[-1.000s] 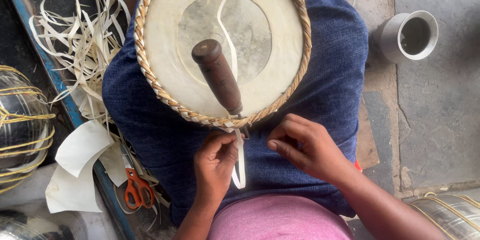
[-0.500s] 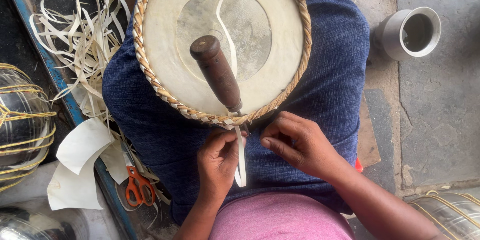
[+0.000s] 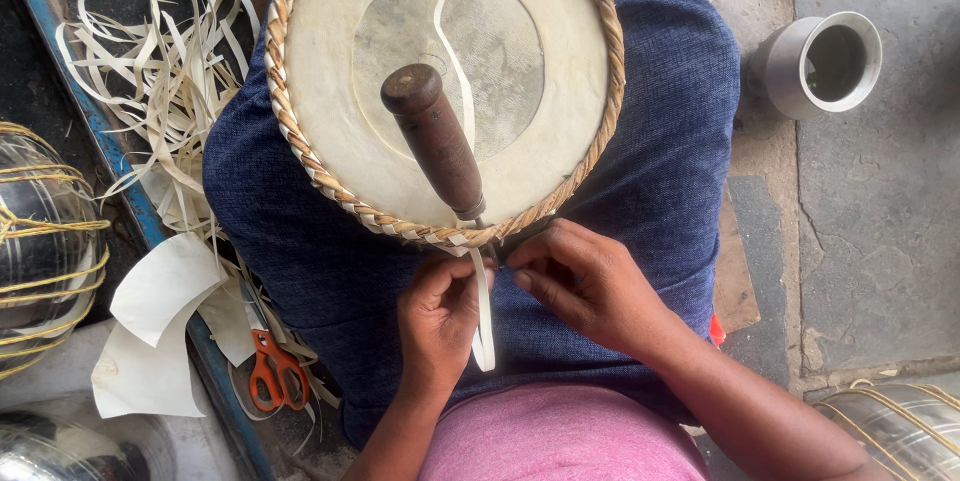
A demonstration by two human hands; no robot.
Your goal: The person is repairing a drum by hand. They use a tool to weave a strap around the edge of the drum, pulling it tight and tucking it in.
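while the round drum head [image 3: 340, 131] is lying flat on a blue cloth [image 3: 660, 141] over the person's lap, its braided rim [image 3: 300, 141] is looking plaited all the way round as far as the frame shows; top edge is cut off, so can't vouch for that bit. the work is sitting at the near edge, where a pale flat strip [image 3: 484, 311] is hanging down from the braid. left hand [image 3: 440, 316] is pinching that strip btwn thumb and fingers, closed on it. right hand [image 3: 590, 286] is curled w/ fingertips pressing at the braid just beside the strip; can't tell if it's gripping anything. a wooden-handled tool [image 3: 435, 146] is standing stuck into the rim right above both hands, tilted away. i'm judging the lacing near done, w/ this last strip being tucked or tightened, loose tail not yet trimmed. room: hands are crowded under the tool handle, free toward the lap. left side is cluttered w/ loose strips [image 3: 170, 91], white scraps [image 3: 160, 331], orange scissors [image 3: 272, 371]. grey cup [image 3: 820, 61] is sitting well apart, on the right.
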